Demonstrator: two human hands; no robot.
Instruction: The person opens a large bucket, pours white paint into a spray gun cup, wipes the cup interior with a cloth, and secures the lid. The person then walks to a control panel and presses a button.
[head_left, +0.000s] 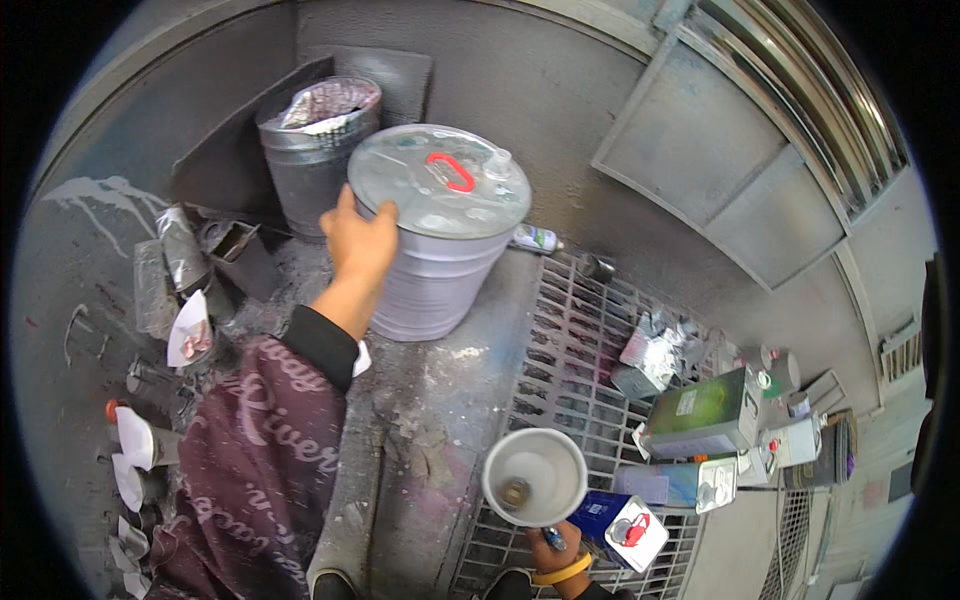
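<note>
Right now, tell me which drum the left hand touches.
The pale drum with the red handle: the left hand is on its rim. The other, darker drum stands open behind.

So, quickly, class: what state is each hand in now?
Left hand: touching the pale, grey-lidded cylindrical drum at its rim; firm grip can't be told.
Right hand: closed, holding the round white cup.

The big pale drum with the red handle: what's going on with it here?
A person has their left hand at the near left rim of the drum, whose lid is on and whose red handle is untouched. Their right hand holds a white cup, apart from the drum, with a small brownish thing inside that I can't make out. A blue can and a green can are off to the right, over by the floor grating.
</note>
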